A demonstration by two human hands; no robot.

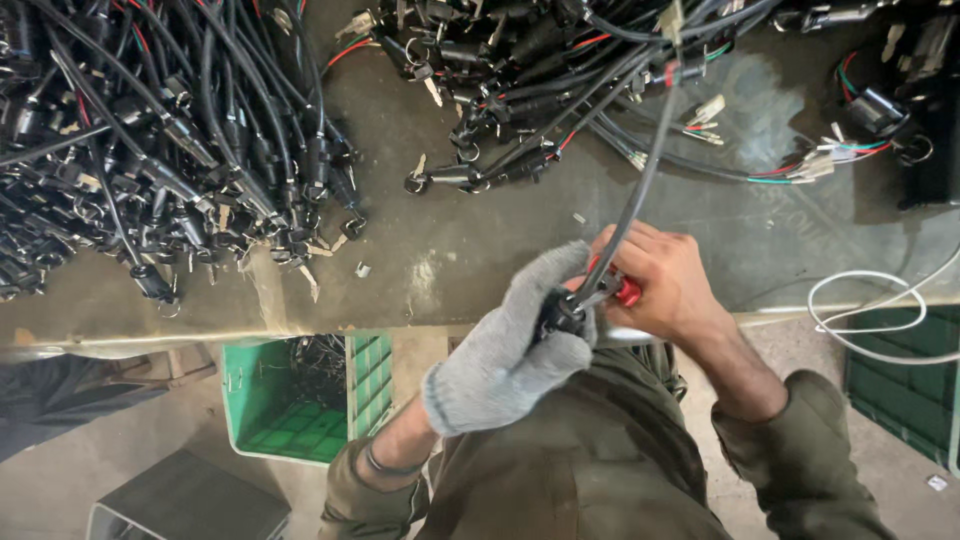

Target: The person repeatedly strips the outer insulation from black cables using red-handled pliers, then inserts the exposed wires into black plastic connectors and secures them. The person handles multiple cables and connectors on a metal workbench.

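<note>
Gloved left hand (515,345) wrapped tight round the black switch body (556,312), fingers fully curled over it, right at the near edge of the workbench (440,270). Bare right hand (665,285) closed on a red-handled tool (625,291), looks like pliers or cutters, with the tip pushed up against the switch body. Can't tell what the tool tip is actually biting on, too small and half hidden by the glove.

Grey-black cable (640,180) running up out of the switch toward the back of the bench, ending among the loose harnesses (540,110) there. Probably light overall, rigid plastic-and-metal lump at one end, floppy sheathed lead at the other, so best gripped by the hard body, not the cable. Knit glove likely helps against slipping. Thin coloured wire ends and connectors look like the fragile bit, better not yanked.

Big heap of the same switch-and-cable assemblies (150,140) off to the left, well apart from the hands. Green crate (255,400) on the floor under the bench edge, more cables inside. Loop of white wire (865,315) hanging over the edge on the right
</note>
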